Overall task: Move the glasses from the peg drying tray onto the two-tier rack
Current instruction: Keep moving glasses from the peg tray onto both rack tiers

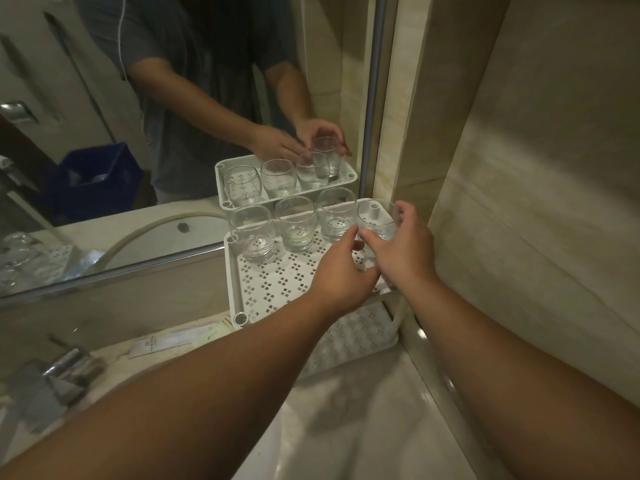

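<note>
Head view, looking down along both forearms. Fourth glass [376, 225]: upright, mouth up, long axis vertical, at the far right corner of the upper tier [273, 282] of the two-tier rack, next to a white corner post [375, 210] seen through its wall. It ends a row with three other glasses [296, 223] standing along the far edge by the mirror [138, 133]; each seems just beside the next.

Right hand [403, 247]: curled round the right and near side of the fourth glass, fingers closed on its wall, thumb towards the rim. Whether the base already rests on the perforated tier cannot be told, since the hand covers it.

Left hand [341, 271]: at the left of the same glass, fingers half curled, fingertips at or touching its lower wall; it seems to steady rather than carry.

Relation governing the coming move: the glass lies straight ahead of both hands and between them, the right hand nearer and bearing it. The likely next step is to settle it upright without knocking its left neighbour.

Both forearms reach forward and slightly right, converging at the rack. Lower tier [349, 337]: visible beneath, apparently bare. Countertop [346, 410] and sink basin [166, 233] lie nearer and to the left. The peg drying tray is not clearly in view.
</note>
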